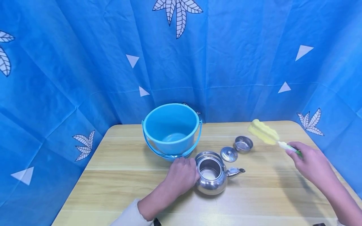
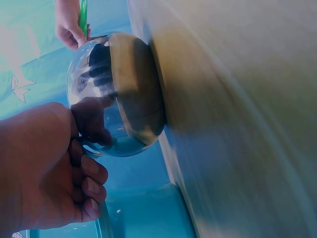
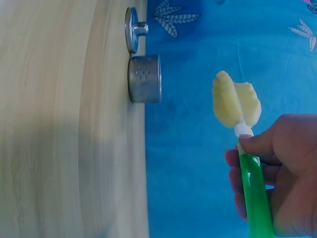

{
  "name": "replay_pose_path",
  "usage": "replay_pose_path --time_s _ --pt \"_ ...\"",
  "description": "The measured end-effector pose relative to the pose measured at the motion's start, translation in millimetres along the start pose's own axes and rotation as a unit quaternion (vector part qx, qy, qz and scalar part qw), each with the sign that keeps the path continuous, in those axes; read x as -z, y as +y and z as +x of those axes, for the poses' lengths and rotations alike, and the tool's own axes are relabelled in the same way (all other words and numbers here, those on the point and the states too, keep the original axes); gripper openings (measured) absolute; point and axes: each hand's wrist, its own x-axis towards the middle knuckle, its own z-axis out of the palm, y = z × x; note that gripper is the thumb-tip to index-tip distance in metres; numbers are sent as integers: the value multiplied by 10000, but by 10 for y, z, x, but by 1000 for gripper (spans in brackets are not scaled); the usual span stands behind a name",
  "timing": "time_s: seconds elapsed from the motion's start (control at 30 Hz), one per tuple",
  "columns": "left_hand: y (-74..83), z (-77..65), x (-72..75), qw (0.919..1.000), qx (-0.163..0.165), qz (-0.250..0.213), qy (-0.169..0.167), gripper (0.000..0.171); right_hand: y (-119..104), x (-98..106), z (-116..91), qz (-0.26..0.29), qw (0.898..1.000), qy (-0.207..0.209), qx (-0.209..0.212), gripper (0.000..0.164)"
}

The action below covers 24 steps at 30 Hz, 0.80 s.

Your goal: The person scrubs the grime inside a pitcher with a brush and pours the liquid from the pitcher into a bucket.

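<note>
Steel kettle (image 1: 211, 173) stands upright and lidless near the middle of the table (image 1: 118, 175), toward its front edge. Left hand (image 1: 181, 177) grips its handle side, fingers curled. Right hand (image 1: 309, 163) holds the green handle of a yellow sponge brush (image 1: 264, 133), raised above the table's right edge. Lid (image 1: 228, 154) and strainer (image 1: 243, 144) lie just behind the kettle; blue bucket (image 1: 171, 130) stands toward the back edge.

Bucket (image 1: 171, 130) behind kettle (image 1: 211, 173) — lid (image 1: 228, 154) right
</note>
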Motion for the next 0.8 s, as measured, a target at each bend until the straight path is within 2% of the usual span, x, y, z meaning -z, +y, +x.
replay_pose_path --time_s 0.13,0.4,0.8 --pt "0 3 6 9999 19 -50 -100 34 -81 -19 -16 12 9998 104 144 35" --pt "-12 -4 6 9999 -36 -13 108 32 -273 0 -24 -161 9981 215 551 29" --pt "-18 -16 -10 9996 -30 18 283 30 -534 13 -53 -293 9946 386 917 27"
